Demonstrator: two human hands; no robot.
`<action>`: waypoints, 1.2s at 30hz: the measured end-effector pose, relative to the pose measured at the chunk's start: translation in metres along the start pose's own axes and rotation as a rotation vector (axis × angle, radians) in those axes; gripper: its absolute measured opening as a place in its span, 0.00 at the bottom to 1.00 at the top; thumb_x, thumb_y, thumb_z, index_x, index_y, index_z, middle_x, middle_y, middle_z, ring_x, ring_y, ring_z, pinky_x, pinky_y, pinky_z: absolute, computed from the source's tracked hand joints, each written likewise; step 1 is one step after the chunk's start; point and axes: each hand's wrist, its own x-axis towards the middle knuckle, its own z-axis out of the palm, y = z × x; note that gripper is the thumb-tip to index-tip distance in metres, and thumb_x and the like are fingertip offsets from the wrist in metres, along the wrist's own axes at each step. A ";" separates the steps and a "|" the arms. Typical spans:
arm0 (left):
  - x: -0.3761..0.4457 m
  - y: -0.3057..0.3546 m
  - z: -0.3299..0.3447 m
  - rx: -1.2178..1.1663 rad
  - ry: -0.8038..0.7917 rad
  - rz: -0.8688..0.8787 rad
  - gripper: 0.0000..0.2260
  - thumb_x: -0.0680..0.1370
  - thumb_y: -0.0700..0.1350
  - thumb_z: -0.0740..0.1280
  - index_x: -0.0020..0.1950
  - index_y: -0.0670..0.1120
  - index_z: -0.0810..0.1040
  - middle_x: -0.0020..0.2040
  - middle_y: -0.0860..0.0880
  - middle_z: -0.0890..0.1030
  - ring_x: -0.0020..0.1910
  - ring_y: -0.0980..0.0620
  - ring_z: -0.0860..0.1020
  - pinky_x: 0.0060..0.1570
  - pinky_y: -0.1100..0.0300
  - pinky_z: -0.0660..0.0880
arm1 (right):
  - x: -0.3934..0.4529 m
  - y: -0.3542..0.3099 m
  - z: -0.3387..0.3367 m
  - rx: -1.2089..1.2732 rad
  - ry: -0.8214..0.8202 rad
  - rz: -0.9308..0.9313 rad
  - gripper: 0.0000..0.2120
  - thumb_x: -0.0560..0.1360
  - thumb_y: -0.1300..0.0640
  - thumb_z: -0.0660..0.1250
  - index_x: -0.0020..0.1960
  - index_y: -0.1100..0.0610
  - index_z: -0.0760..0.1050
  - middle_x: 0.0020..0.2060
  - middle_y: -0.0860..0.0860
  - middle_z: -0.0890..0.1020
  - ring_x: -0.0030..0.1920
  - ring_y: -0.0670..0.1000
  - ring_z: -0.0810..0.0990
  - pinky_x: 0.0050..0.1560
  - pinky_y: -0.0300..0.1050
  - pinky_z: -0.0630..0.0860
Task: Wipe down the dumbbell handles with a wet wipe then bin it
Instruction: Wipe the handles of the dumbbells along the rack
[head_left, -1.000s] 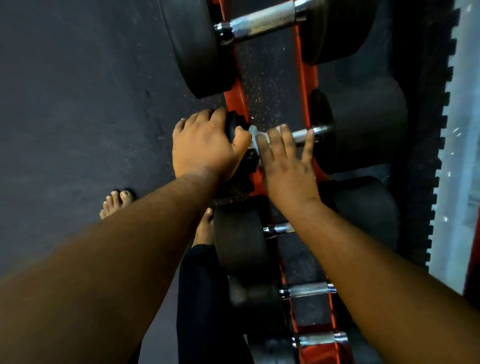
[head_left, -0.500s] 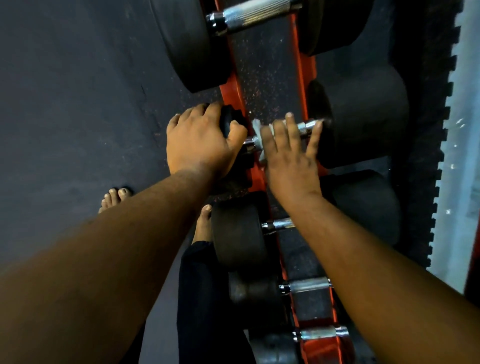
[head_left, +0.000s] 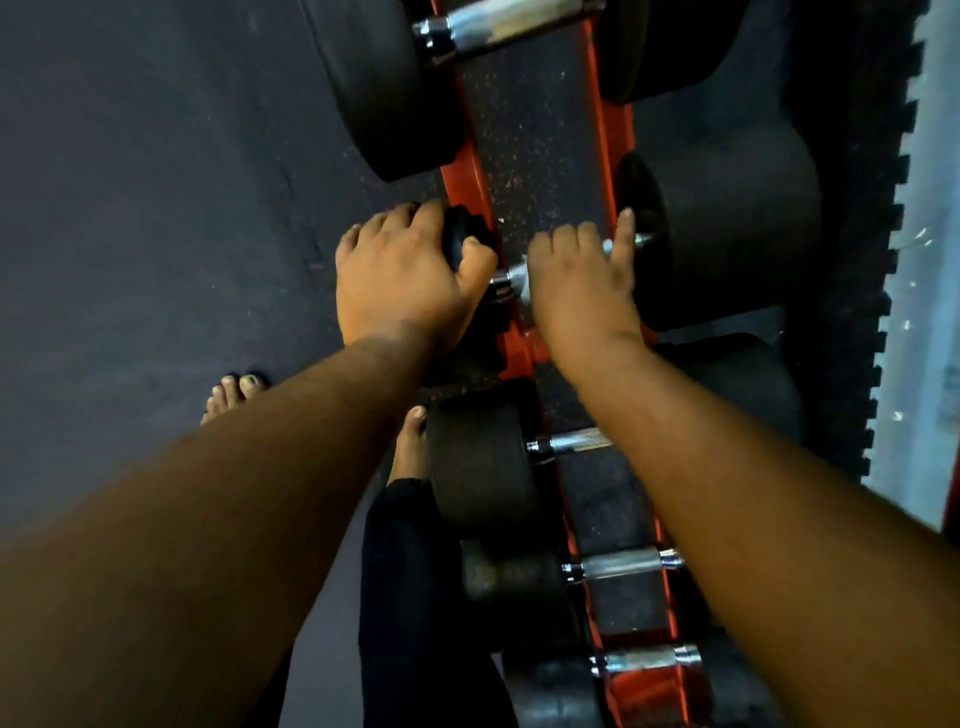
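Note:
A black dumbbell lies across the orange rack (head_left: 470, 171). Its chrome handle (head_left: 506, 278) shows between my two hands. My left hand (head_left: 400, 275) grips the dumbbell's left black head (head_left: 462, 241), fingers over the top and thumb at the inner face. My right hand (head_left: 582, 283) curls over the handle, with a sliver of white wet wipe (head_left: 522, 283) showing at its left edge. The little finger points up toward the right head (head_left: 727, 228). Most of the wipe is hidden under the hand.
A larger dumbbell (head_left: 509, 23) rests above on the rack. Three smaller dumbbells with chrome handles (head_left: 621, 564) lie below, partly under my right forearm. Dark rubber floor spreads to the left, with my bare feet (head_left: 236, 392). A toothed mat edge runs down the right.
My right hand has curled tighter over the handle and slid slightly right, so more chrome shows between the hands. The left hand keeps its hold on the head.

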 end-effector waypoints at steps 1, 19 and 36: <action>0.001 0.001 -0.001 0.001 0.003 0.004 0.26 0.77 0.61 0.54 0.65 0.49 0.79 0.60 0.45 0.82 0.61 0.42 0.78 0.66 0.44 0.69 | 0.012 0.000 -0.009 -0.035 -0.062 -0.026 0.16 0.79 0.58 0.55 0.63 0.55 0.75 0.57 0.55 0.80 0.66 0.60 0.72 0.75 0.70 0.50; 0.000 0.002 -0.004 -0.015 -0.006 0.019 0.25 0.78 0.60 0.54 0.66 0.48 0.78 0.60 0.44 0.82 0.61 0.41 0.77 0.66 0.44 0.69 | -0.005 0.020 -0.012 -0.475 -0.043 0.029 0.27 0.83 0.50 0.53 0.75 0.66 0.60 0.75 0.66 0.64 0.79 0.66 0.52 0.77 0.61 0.39; -0.001 0.004 -0.003 -0.017 0.021 0.018 0.24 0.78 0.59 0.55 0.66 0.48 0.78 0.61 0.43 0.82 0.62 0.39 0.77 0.65 0.44 0.70 | -0.016 0.001 -0.001 2.725 0.382 1.246 0.07 0.79 0.67 0.62 0.50 0.58 0.78 0.49 0.54 0.83 0.57 0.55 0.79 0.71 0.60 0.68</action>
